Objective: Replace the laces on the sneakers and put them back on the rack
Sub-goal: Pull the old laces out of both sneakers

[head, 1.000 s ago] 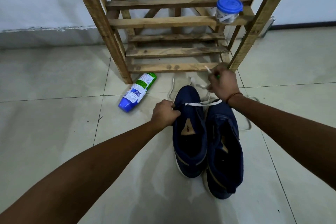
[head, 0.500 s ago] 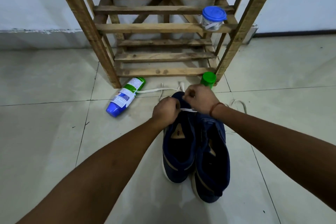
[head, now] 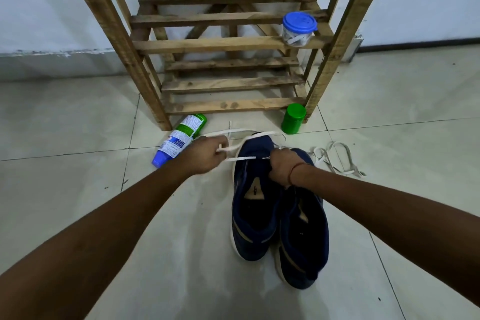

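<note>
Fingers [head: 221, 147] of the left hand [head: 207, 154] pinch a flat white shoelace [head: 242, 159], taut across to the right hand [head: 284, 167], which clutches it at the throat of the left navy-blue fabric sneaker [head: 253, 218]. Lacing seems barely begun; next, an end must be fed through an eyelet. This shoe lies beside its twin sneaker [head: 304, 241] on the tiled floor [head: 104, 189], lengthwise away from the person, toes toward the wooden slatted rack [head: 228, 83].
</note>
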